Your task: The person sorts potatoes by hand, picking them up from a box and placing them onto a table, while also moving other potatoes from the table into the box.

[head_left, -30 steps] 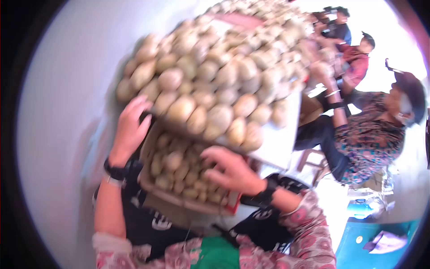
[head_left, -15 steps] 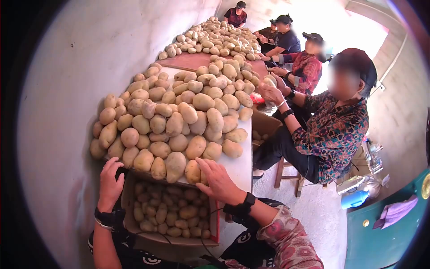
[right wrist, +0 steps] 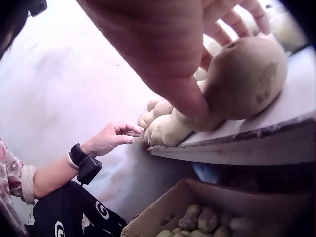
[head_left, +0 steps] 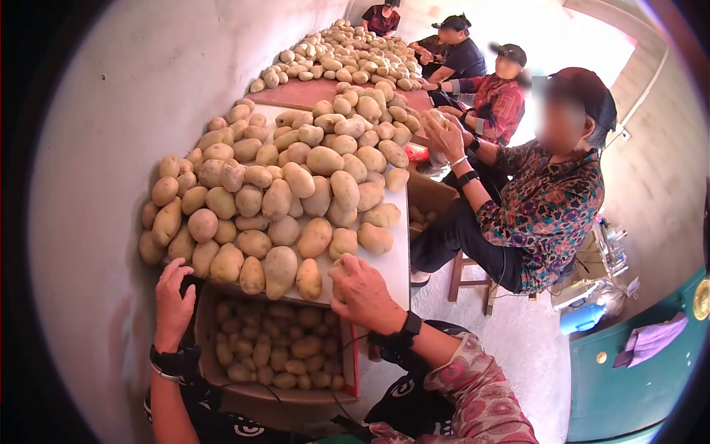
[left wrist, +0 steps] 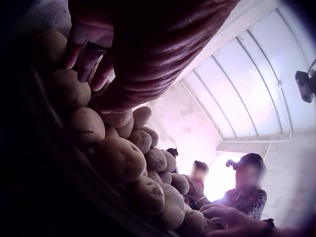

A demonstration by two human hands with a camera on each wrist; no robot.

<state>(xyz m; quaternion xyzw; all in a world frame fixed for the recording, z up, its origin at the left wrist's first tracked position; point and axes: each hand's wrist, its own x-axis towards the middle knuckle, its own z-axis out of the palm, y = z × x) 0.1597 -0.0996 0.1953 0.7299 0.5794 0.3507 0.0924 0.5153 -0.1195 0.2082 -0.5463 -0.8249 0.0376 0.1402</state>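
Note:
Many potatoes (head_left: 279, 272) are heaped on a white-topped table (head_left: 400, 277). At the table's near edge, my right hand (head_left: 364, 294) has its thumb and fingers round a large potato (right wrist: 247, 76), which rests on the tabletop in the right wrist view. My left hand (head_left: 172, 305) is at the near left corner, fingers spread and bent a little beside the outermost potatoes; in the left wrist view the fingers (left wrist: 101, 69) hang over potatoes, and contact is hard to tell. Below the edge, a cardboard box (head_left: 281, 394) holds smaller potatoes (head_left: 285, 358).
A wall (head_left: 96, 185) runs along the table's left side. On the right sits a person in a patterned shirt (head_left: 543, 214), holding something, with a second box (head_left: 436, 194) by the legs. Several people sit farther back. A teal surface (head_left: 629, 385) stands at lower right.
My hands have gone from above the lower box to the table's near edge. The right hand has closed round a potato there. The head view has also shifted.

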